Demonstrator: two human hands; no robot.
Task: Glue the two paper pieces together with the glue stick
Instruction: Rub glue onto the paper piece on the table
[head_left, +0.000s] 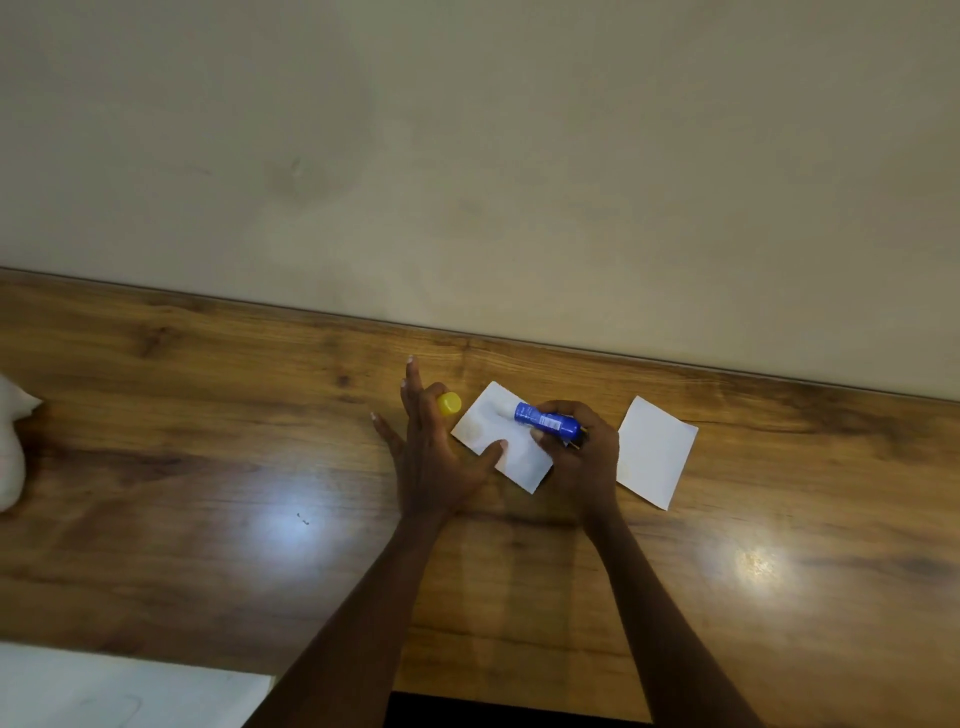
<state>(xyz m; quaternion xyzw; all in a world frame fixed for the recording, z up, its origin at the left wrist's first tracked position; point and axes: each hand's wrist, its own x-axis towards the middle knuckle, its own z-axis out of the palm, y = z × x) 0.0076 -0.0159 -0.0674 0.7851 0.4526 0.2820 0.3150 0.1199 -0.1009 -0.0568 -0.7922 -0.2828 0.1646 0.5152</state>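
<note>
A white paper piece (480, 423) lies on the wooden table (208, 415) at the centre. My left hand (431, 457) presses its thumb on this paper's near edge, with the other fingers spread to the left. The index finger is bent over a yellow cap (450, 404) at the paper's left corner. My right hand (582, 457) grips the blue glue stick (545, 420) and holds it tilted, its tip down on the paper. A second white paper piece (655, 452) lies flat just right of my right hand, untouched.
A beige wall (467, 156) runs along the table's far edge. A white crumpled thing (13, 447) sits at the far left edge. A pale sheet or surface (119, 691) fills the near left corner. Bright light reflections lie on the tabletop.
</note>
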